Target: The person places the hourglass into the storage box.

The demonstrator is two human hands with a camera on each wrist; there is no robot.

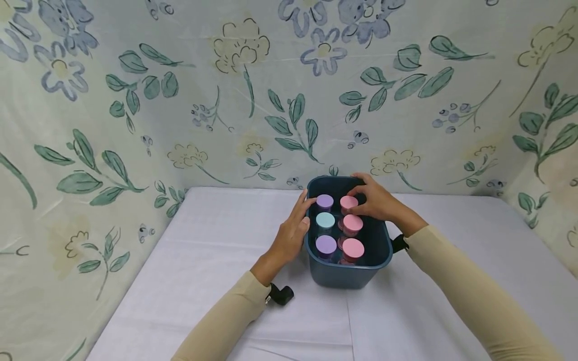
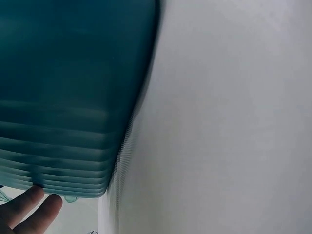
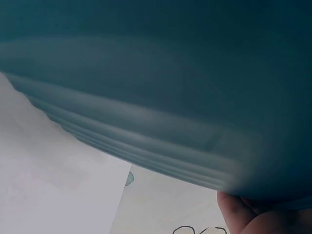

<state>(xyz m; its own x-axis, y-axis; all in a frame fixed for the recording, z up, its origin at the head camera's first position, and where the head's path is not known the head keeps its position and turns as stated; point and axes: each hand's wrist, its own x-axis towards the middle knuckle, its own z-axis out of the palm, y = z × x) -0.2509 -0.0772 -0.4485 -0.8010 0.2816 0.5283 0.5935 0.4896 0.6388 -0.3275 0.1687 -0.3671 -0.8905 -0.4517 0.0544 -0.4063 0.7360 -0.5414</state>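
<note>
A dark teal plastic bin (image 1: 345, 277) stands on the white-covered table, and its ribbed side fills much of both wrist views. Inside are small jars in two columns. The left column has a purple-lidded jar (image 1: 324, 202), a light-blue-lidded jar (image 1: 325, 220) and another purple-lidded jar (image 1: 326, 245). In the right column, my right hand (image 1: 377, 200) pinches the rear pink-lidded jar (image 1: 348, 202) by its lid, reaching over the bin's right rim. Two more pink-lidded jars (image 1: 352, 223) stand in front of it. My left hand (image 1: 291, 230) rests against the bin's left rim with its fingers extended.
The white cloth (image 1: 217, 240) covers the table on both sides of the bin. A floral curtain (image 1: 271, 100) hangs behind the table and along its sides. Each wrist carries a black strap camera (image 1: 282, 295).
</note>
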